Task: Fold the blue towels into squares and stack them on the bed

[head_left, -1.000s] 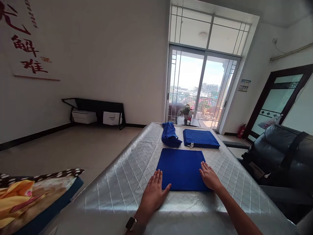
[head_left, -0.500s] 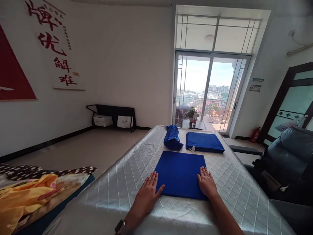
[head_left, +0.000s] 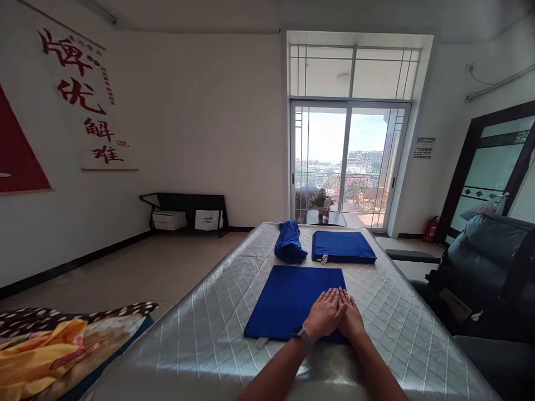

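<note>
Bare L hand [head_left: 325, 316] has just shifted from L edge of flat blue fabric rectangle [head_left: 284, 298] to R side, touching bare R hand [head_left: 352, 319]. Both flat, gripping nothing. Rectangle's on silver diamond-patterned cover [head_left: 200, 314]; pressing prob. centres on R edge now.

near blue cloth [head_left: 288, 301]: right edge part-hidden | red banner [head_left: 16, 153]: cut off

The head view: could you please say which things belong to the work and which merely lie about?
Apparently belonging:
near blue cloth, left hand over it, right hand at its edge
blue stack
crumpled blue cloth

Lying about:
bottle
white box
yellow cloth
</note>
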The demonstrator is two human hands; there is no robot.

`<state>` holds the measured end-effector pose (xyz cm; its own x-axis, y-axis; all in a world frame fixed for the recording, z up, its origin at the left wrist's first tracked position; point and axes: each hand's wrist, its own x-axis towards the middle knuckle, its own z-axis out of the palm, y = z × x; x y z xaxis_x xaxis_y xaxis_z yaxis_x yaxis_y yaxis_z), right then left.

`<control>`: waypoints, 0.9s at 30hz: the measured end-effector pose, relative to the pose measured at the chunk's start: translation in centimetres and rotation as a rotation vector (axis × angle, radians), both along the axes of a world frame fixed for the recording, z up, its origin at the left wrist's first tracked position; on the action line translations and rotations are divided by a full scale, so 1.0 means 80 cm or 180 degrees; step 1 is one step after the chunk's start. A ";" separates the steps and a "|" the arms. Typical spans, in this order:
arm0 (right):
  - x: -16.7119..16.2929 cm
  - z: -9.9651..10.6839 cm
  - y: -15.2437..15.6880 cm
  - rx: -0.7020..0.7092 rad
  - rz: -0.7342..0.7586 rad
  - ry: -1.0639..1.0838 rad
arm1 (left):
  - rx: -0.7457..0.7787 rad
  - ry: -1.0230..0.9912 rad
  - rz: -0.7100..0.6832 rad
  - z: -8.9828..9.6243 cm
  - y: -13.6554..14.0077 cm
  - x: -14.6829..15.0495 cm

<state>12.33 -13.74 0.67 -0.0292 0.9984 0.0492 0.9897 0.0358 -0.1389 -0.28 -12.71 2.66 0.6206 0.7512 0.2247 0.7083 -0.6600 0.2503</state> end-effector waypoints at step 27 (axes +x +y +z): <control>-0.008 -0.005 0.013 -0.0025 -0.0301 0.0100 | 0.0159 0.0177 0.1593 -0.046 0.067 -0.242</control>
